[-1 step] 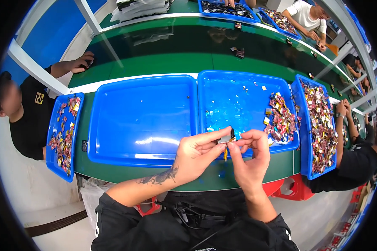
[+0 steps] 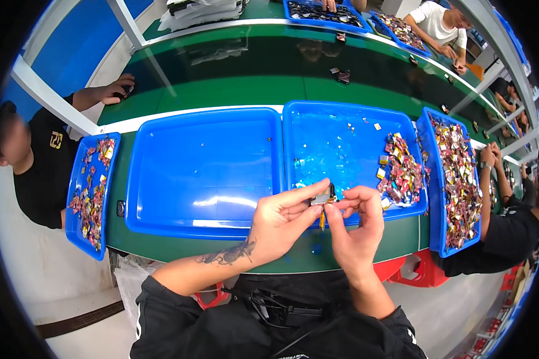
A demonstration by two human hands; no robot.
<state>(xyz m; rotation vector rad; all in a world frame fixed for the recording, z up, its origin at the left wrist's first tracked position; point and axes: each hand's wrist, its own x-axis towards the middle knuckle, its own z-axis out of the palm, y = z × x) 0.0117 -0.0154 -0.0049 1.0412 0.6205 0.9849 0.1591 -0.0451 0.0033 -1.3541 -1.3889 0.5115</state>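
My left hand (image 2: 281, 226) and my right hand (image 2: 358, 230) meet over the near rim of a blue tray (image 2: 335, 128). Together they pinch a small silver part with an orange strip (image 2: 322, 202) hanging from it. The left thumb and fingers grip the silver body. My right fingertips touch the strip and the part's right edge. A pile of small multicoloured pieces (image 2: 402, 170) lies at the right end of that tray. A second blue tray (image 2: 203, 173) lies next to it on the left with nothing in it.
The trays lie on a green bench (image 2: 251, 84). A person in black sits at the left beside a narrow blue tray of pieces (image 2: 90, 191). Another person at the right works at a full tray (image 2: 458, 179). More trays and people are at the far side.
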